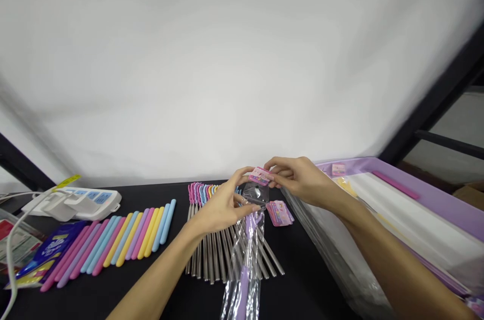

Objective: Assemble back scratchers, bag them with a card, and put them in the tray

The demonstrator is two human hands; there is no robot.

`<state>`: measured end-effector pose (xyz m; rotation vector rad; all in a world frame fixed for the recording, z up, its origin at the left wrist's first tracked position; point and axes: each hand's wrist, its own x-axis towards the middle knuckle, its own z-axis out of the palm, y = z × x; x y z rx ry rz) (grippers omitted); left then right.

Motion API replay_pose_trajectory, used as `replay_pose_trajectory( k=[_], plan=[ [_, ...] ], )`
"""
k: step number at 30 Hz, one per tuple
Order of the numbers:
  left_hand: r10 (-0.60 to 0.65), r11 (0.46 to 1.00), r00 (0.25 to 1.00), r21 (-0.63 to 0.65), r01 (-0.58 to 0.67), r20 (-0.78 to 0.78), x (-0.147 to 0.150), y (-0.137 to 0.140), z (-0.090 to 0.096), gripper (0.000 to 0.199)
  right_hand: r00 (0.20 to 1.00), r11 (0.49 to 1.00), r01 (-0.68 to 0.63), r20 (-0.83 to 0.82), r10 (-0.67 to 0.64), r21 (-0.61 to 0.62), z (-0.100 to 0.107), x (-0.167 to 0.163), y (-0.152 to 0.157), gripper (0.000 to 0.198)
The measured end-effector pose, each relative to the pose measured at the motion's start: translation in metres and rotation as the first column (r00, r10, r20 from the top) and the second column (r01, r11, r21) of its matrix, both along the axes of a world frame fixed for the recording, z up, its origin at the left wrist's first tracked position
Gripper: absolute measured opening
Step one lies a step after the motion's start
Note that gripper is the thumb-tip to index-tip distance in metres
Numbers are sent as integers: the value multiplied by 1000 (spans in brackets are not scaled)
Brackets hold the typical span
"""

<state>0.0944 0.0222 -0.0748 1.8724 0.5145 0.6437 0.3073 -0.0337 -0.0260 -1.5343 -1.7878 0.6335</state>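
My left hand (223, 205) pinches the top of a clear plastic bag (255, 193) between thumb and fingers. Inside the bag is a long purple stick with a forked end (250, 227), hanging down toward me. A small pink printed card (260, 176) sits at the bag's top, gripped by the fingers of my right hand (293, 175). My left fingertips reach the card's other edge. Below my right hand a fanned stack of similar pink cards (280, 212) lies on the black table. Metal rods with coloured curved ends (212, 254) lie side by side under the bag.
Coloured sticks (124, 239) in pink, purple, blue and yellow form a row at left. Beyond them are a white power strip (91, 201) with cables and a blue packet (53, 249). At right, clear plastic bags (325, 239) lie beside a purple-rimmed bin (434, 199).
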Motion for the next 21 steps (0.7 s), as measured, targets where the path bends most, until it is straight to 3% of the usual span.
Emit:
replay_pose_trajectory(
  k=[4, 9, 16, 21],
  plan=[
    [24, 1000, 999, 6, -24, 29, 2, 0, 0, 76, 1000, 1000, -16, -4, 16, 12, -2, 0, 2, 20],
    [31, 999, 999, 4, -31, 22, 2, 1, 2, 78, 1000, 998, 2, 4, -2, 57, -2, 1, 2, 39],
    [15, 1000, 1000, -24, -15, 26, 1, 2, 0, 83, 995, 998, -56, 85, 52, 43, 0, 5, 1, 35],
    [48, 999, 998, -27, -47, 34, 2, 3, -3, 79, 998, 999, -28, 62, 26, 25, -3, 5, 2, 47]
  ],
)
